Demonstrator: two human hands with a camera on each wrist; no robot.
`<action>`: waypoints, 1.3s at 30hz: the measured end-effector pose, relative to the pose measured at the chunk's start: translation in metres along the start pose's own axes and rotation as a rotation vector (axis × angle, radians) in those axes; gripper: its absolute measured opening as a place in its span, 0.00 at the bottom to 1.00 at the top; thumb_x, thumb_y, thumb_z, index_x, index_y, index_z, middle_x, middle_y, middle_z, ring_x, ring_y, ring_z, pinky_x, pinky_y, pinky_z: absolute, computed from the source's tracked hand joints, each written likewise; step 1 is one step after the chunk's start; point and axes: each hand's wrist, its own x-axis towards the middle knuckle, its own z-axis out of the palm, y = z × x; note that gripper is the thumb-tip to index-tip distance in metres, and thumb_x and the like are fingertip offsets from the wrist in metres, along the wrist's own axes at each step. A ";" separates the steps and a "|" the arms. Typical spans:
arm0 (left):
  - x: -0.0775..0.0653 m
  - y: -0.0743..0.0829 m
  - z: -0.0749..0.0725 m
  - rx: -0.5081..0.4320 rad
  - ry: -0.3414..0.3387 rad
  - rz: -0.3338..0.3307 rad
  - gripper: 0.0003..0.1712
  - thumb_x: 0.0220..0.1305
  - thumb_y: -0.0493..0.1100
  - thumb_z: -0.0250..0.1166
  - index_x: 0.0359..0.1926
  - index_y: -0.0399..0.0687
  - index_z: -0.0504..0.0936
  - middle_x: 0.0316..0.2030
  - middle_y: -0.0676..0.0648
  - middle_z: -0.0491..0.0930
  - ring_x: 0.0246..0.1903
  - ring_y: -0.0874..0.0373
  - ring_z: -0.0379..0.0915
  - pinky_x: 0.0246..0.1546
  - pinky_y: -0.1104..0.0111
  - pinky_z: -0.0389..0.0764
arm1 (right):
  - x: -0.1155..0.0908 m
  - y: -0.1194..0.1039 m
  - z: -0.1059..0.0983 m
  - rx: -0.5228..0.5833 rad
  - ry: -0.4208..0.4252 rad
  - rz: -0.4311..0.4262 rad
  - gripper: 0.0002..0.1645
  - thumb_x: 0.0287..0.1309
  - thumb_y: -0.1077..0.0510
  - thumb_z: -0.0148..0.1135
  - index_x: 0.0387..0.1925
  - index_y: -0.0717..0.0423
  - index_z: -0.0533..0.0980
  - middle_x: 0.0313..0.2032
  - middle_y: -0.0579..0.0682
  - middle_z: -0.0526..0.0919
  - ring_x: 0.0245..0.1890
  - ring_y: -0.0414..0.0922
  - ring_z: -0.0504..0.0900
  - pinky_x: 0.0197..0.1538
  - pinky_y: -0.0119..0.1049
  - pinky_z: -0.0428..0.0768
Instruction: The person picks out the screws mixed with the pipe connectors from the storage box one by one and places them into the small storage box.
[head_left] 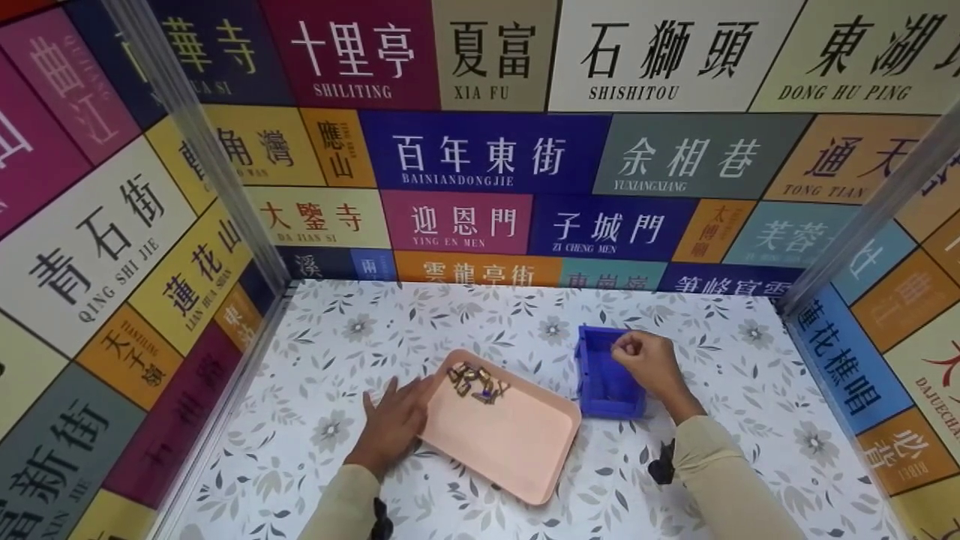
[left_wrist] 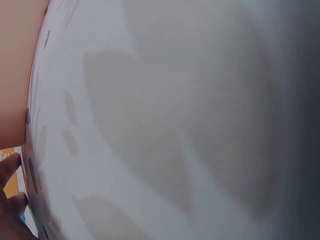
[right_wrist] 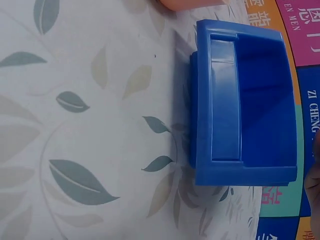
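In the head view, a pink tray (head_left: 510, 457) lies at a slant on the table. Small brass-coloured metal pieces (head_left: 474, 381) are heaped near its far left corner. My left hand (head_left: 394, 420) rests beside the tray's left edge, fingers spread, fingertips right at the rim. To the right stands a blue plastic bin (head_left: 611, 409), its open front and hollow inside showing in the right wrist view. Above the bin's right side is my right hand (head_left: 651, 365), fingers curled and thumb against the index finger. No object shows between those fingertips.
A white tablecloth (head_left: 322, 352) with grey leaves and flowers covers the table. Panels of coloured street-name signs (head_left: 487, 154) close in the back and both sides. Clear strips (head_left: 217, 157) run up the corners.
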 end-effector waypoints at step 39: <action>0.003 0.000 0.001 0.030 -0.020 -0.023 0.29 0.78 0.68 0.30 0.76 0.90 0.52 0.78 0.63 0.59 0.82 0.45 0.40 0.73 0.30 0.25 | -0.006 0.007 0.002 0.010 -0.007 -0.008 0.04 0.52 0.63 0.68 0.25 0.53 0.84 0.20 0.43 0.78 0.21 0.37 0.73 0.29 0.26 0.71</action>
